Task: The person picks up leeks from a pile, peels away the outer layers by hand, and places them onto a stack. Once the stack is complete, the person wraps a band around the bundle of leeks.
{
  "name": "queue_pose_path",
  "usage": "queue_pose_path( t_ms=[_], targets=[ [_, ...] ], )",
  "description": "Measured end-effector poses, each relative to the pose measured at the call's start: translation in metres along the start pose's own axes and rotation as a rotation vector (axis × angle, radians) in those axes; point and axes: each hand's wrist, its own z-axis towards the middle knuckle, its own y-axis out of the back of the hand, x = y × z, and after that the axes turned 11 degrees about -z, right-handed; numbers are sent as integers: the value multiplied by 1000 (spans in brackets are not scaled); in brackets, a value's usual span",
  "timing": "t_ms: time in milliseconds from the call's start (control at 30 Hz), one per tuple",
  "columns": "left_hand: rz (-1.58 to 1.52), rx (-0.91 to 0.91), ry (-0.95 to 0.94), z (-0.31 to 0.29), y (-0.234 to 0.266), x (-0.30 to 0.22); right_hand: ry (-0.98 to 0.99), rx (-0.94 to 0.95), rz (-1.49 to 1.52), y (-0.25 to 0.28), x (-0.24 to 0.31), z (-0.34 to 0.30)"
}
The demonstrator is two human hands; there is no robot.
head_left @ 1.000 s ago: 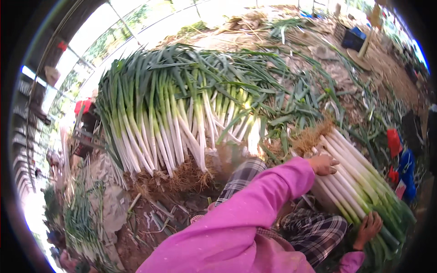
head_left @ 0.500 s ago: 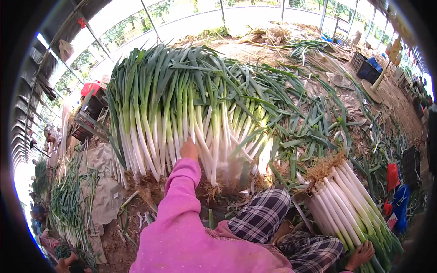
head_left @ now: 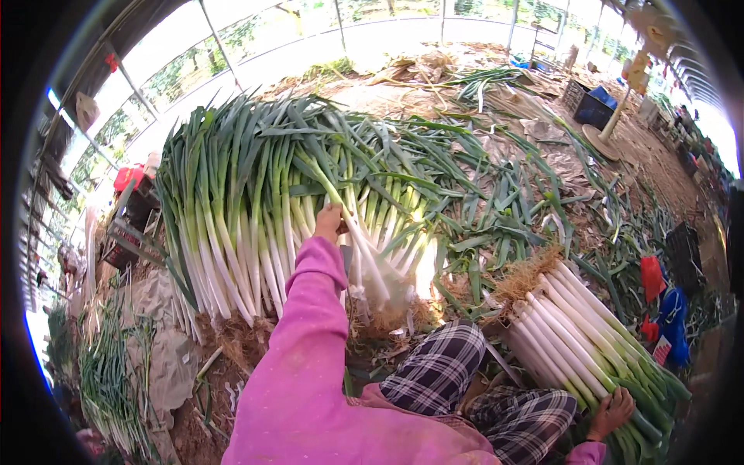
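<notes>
A wide heap of leeks lies ahead, green leaves at the far side and white shafts and roots toward me. My left hand reaches into its middle, fingers closed round a single leek near where green turns white. That leek slants, its root end pointing down and right. At the lower right, a bundle of leeks rests beside my knee, roots pointing away from me. My right hand grips over the green part of this bundle; its fingertips are partly lost among the leaves.
Cut leaves litter the ground right of the heap. A flat blade-like strip sits between my checked trousers and the bundle. More leeks lie at the far left. A black crate and a post on a round base stand far right.
My left hand has taken hold of a leek and tilted it, lifting it a little out of the row. My right hand stays on the bundle. The whole view has shifted slightly.
</notes>
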Motion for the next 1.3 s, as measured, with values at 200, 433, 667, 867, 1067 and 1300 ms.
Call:
queue_pose_path(
  t_ms=[200,433,667,867,1067,1300],
  targets=[
    [-532,369,99,-31,-170,-26,-54,-45,47,17,14,10],
    [-272,630,135,-209,-394,-20,-89,-76,139,23,14,6],
    [420,1322,35,-362,-472,-1,-133,-103,169,28,18,16],
    [996,1548,-743,-389,-459,91,-176,-155,157,29,9,4],
    [872,1639,-1115,-371,-410,218,-169,-177,194,23,15,7],
    [305,1437,-1059,-413,-402,251,-194,-176,144,23,13,1]
  ],
)
